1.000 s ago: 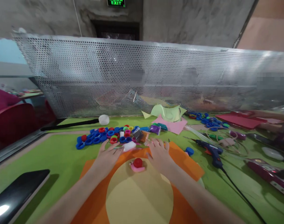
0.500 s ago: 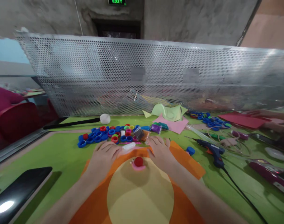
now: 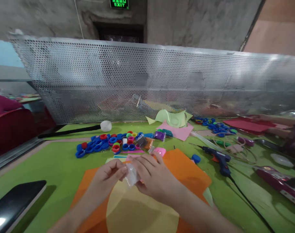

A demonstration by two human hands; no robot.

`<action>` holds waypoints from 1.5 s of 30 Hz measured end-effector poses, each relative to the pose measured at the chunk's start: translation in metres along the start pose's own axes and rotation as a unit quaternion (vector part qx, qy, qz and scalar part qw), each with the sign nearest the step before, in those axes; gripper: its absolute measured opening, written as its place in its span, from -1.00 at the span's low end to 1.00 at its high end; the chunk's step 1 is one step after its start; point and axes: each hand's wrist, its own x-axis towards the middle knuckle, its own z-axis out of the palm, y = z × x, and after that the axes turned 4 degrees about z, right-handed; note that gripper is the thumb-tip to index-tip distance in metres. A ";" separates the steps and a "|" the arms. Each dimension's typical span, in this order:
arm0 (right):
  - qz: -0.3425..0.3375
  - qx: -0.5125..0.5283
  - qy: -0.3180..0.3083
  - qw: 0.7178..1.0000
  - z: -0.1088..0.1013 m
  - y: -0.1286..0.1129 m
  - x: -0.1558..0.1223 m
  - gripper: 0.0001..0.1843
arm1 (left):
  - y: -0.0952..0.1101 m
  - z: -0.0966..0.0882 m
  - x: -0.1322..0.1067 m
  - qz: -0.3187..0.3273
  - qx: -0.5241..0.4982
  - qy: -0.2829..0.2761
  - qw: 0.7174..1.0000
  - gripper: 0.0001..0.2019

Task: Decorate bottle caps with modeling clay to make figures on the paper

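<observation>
My left hand [image 3: 108,175] and my right hand [image 3: 150,174] are drawn together over the orange sheet [image 3: 186,170] and both pinch a small clear packet [image 3: 132,174] holding something white. Below them lies the yellow paper disc [image 3: 137,210] on the orange sheet. A pink packet [image 3: 160,151] lies just beyond my right hand. The pink and red piece seen on the disc before is hidden behind my hands.
A pile of blue, red and green bottle caps [image 3: 106,144] lies beyond the hands. A blue glue gun [image 3: 219,159] with its cord lies to the right. A phone [image 3: 14,204] is at the near left. A perforated metal screen [image 3: 147,81] stands behind. More caps [image 3: 214,126] are at the far right.
Both hands pulled back from the far edge of the orange sheet and came together, picking up the small clear packet that lay between them. The hands now cover the pink and red piece.
</observation>
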 end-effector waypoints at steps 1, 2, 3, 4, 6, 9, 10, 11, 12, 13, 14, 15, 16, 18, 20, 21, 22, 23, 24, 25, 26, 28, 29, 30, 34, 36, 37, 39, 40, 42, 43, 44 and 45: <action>0.002 0.009 0.007 1.000 -0.001 0.001 0.001 -0.56 | -0.001 -0.001 0.000 -0.001 -0.019 -0.002 1.000 -0.71; 0.006 0.018 0.011 1.000 -0.003 0.001 0.001 -0.56 | -0.002 -0.001 0.001 -0.001 -0.035 -0.012 0.999 -0.70; 0.011 0.024 0.011 1.000 -0.006 0.002 0.002 -0.56 | -0.003 -0.001 0.000 0.001 -0.046 -0.028 0.999 -0.72; 0.018 0.027 0.009 0.999 -0.008 0.003 0.002 -0.56 | -0.004 0.000 0.000 0.001 -0.052 -0.045 0.998 -0.75; 0.031 0.023 0.001 0.999 -0.012 0.004 0.003 -0.57 | -0.005 0.001 -0.002 -0.007 -0.046 -0.073 0.996 -0.80; 0.034 0.018 -0.016 0.999 -0.014 0.007 0.003 -0.57 | -0.008 0.004 -0.005 -0.034 -0.034 -0.086 0.995 -0.78; 0.031 0.018 -0.021 0.999 -0.014 0.007 0.002 -0.56 | -0.009 0.004 -0.006 -0.042 -0.036 -0.090 0.994 -0.76; 0.026 0.018 -0.026 0.999 -0.013 0.007 0.002 -0.56 | -0.010 0.004 -0.007 -0.047 -0.042 -0.092 0.994 -0.75; 0.022 0.018 -0.030 0.999 -0.012 0.007 0.002 -0.55 | -0.011 0.005 -0.007 -0.049 -0.049 -0.095 0.993 -0.75; 0.019 0.016 -0.033 0.999 -0.011 0.007 0.002 -0.55 | -0.011 0.005 -0.007 -0.049 -0.055 -0.097 0.993 -0.75; 0.017 0.013 -0.037 0.999 -0.011 0.007 0.002 -0.54 | -0.011 0.005 -0.007 -0.047 -0.058 -0.098 0.992 -0.75; 0.017 0.009 -0.040 0.999 -0.010 0.007 0.002 -0.54 | -0.011 0.005 -0.007 -0.044 -0.058 -0.102 0.992 -0.76; 0.016 0.005 -0.041 0.999 -0.009 0.008 0.002 -0.55 | -0.010 0.005 -0.007 -0.039 -0.058 -0.107 0.992 -0.77; 0.017 0.002 -0.040 0.999 -0.009 0.009 0.002 -0.57 | -0.010 0.005 -0.006 -0.029 -0.060 -0.117 0.991 -0.79; 0.017 0.003 -0.039 0.999 -0.008 0.010 0.002 -0.58 | -0.009 0.005 -0.005 -0.016 -0.061 -0.123 0.990 -0.81; 0.016 0.004 -0.041 0.999 -0.008 0.010 0.002 -0.58 | -0.009 0.006 -0.005 -0.010 -0.054 -0.127 0.990 -0.82; 0.016 0.004 -0.044 0.999 -0.008 0.010 0.002 -0.57 | -0.009 0.006 -0.005 -0.004 -0.039 -0.130 0.991 -0.83; 0.017 0.001 -0.049 0.999 -0.008 0.010 0.002 -0.56 | -0.009 0.007 -0.005 0.001 -0.019 -0.134 0.991 -0.84; 0.021 -0.004 -0.053 0.998 -0.007 0.010 0.002 -0.54 | -0.009 0.007 -0.005 0.007 0.005 -0.137 0.991 -0.85; 0.028 -0.011 -0.057 0.998 -0.007 0.010 0.001 -0.52 | -0.009 0.008 -0.006 0.011 0.028 -0.138 0.990 -0.85; 0.036 -0.019 -0.060 0.997 -0.006 0.010 0.001 -0.51 | -0.009 0.009 -0.006 0.016 0.051 -0.138 0.989 -0.85; 0.048 -0.029 -0.063 0.996 -0.004 0.010 0.002 -0.51 | -0.009 0.010 -0.007 0.024 0.084 -0.132 0.987 -0.85; 0.046 -0.029 -0.065 0.996 -0.004 0.011 0.003 -0.51 | -0.010 0.011 -0.006 0.025 0.097 -0.126 0.987 -0.85; 0.042 -0.026 -0.066 0.997 -0.003 0.012 0.003 -0.51 | -0.010 0.011 -0.005 0.022 0.105 -0.117 0.987 -0.84; 0.065 -0.009 -0.056 0.996 -0.004 0.027 0.004 -0.43 | -0.017 0.003 0.003 0.004 0.120 -0.061 0.991 -0.79; 0.117 -0.010 -0.040 0.992 -0.002 0.040 0.001 -0.46 | -0.024 -0.004 0.009 -0.009 0.138 -0.031 0.990 -0.75; 0.154 -0.015 -0.029 0.988 0.000 0.048 0.000 -0.52 | -0.027 -0.007 0.013 -0.017 0.150 -0.016 0.988 -0.74; 0.235 -0.032 -0.013 0.971 0.006 0.063 -0.003 -0.60 | -0.035 -0.014 0.019 -0.028 0.176 -0.002 0.984 -0.72; 0.270 -0.041 -0.010 0.962 0.010 0.069 -0.003 -0.62 | -0.038 -0.016 0.021 -0.031 0.190 0.002 0.981 -0.72; 0.323 -0.061 -0.015 0.944 0.019 0.082 0.001 -0.67 | -0.043 -0.019 0.024 -0.034 0.220 -0.001 0.975 -0.73; 0.341 -0.071 -0.022 0.937 0.022 0.087 0.006 -0.68 | -0.044 -0.019 0.025 -0.035 0.236 -0.006 0.971 -0.74; 0.354 -0.082 -0.031 0.931 0.026 0.093 0.011 -0.68 | -0.044 -0.019 0.025 -0.038 0.252 -0.012 0.967 -0.75; 0.365 -0.094 -0.040 0.925 0.028 0.099 0.017 -0.69 | -0.043 -0.018 0.024 -0.042 0.268 -0.020 0.962 -0.75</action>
